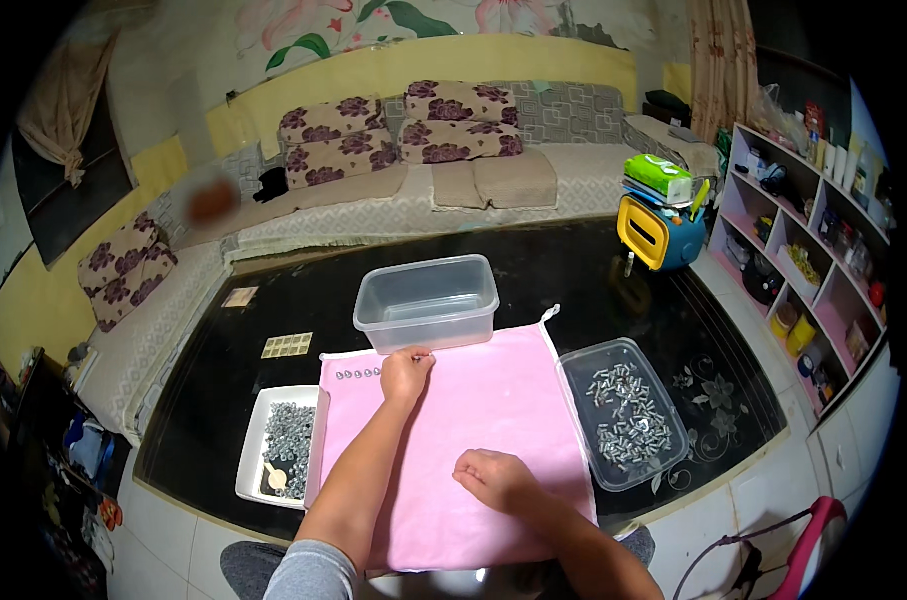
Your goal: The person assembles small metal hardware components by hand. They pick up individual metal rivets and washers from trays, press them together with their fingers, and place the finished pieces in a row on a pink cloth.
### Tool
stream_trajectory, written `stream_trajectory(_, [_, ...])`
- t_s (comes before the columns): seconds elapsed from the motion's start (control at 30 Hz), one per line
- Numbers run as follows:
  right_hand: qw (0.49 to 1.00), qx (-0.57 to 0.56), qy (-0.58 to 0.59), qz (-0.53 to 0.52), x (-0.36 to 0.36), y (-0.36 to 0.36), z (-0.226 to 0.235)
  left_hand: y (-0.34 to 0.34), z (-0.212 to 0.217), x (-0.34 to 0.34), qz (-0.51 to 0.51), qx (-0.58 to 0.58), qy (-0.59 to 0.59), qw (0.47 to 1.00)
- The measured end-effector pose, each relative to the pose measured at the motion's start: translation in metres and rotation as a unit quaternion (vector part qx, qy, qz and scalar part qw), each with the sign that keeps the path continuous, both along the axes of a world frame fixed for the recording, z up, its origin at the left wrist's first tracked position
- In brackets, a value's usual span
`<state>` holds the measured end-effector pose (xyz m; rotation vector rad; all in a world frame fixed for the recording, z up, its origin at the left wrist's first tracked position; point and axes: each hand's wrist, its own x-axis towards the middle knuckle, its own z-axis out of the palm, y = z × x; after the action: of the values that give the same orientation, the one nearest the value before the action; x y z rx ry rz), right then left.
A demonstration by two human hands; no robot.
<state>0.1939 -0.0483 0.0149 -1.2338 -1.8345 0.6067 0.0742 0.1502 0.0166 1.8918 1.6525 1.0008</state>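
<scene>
A pink cloth (473,420) lies spread on the black table in front of me. Near its far edge my left hand (405,375) is closed in a pinch, just right of a row of several small shiny metal pieces (358,375); whatever is between its fingertips is too small to make out. My right hand (493,482) hovers over the cloth's lower right part with its fingers curled together, and their contents are hidden. At the left, a white tray (253,455) holds many small round metal pieces and a pale spoon (275,477). A clear shallow tray (601,475) at the right holds short bolt-like metal pieces (628,420).
An open clear plastic tub (423,335) stands beyond the cloth. At the far right corner sits a blue and yellow box (658,235) with a green tissue pack (658,178) on top. A small printed card (287,346) lies left. A sofa (323,215) and a shelf (813,240) surround the table.
</scene>
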Motion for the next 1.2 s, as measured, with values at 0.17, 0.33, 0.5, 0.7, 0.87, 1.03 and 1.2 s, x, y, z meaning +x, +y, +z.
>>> stream_trajectory(0.17, [1.000, 0.016, -0.019, -0.004, -0.002, 0.001, -0.003, 0.003, -0.006, -0.005, 0.004, 0.026, 0.027, 0.999])
stream_trajectory(0.33, [1.000, 0.008, -0.019, -0.017, 0.009, -0.003, 0.010, -0.027, 0.003, -0.012, -0.079, 0.050, -0.012, 0.996])
stream_trajectory(0.5, [0.985, 0.004, -0.020, -0.169, 0.053, -0.011, 0.040, -0.085, -0.003, -0.035, -0.176, -0.055, -0.027, 0.982])
stream_trajectory(0.7, [0.904, 0.029, -0.142, -0.401, 0.112, -0.029, 0.039, -0.142, 0.007, -0.068, -0.193, -0.063, -0.009, 0.979])
stream_trajectory(0.87, [0.882, -0.037, -0.208, -0.422, 0.121, -0.031, 0.028, -0.154, -0.002, -0.080, -0.184, -0.049, -0.046, 0.981])
stream_trajectory(1.03, [0.894, -0.036, -0.211, -0.393, 0.119, -0.030, 0.024, -0.157, -0.002, -0.079, -0.181, -0.026, -0.030, 0.983])
stream_trajectory(1.2, [0.896, -0.025, -0.212, -0.388, 0.122, -0.026, 0.017, -0.157, -0.004, -0.081, -0.183, -0.025, -0.034, 0.982])
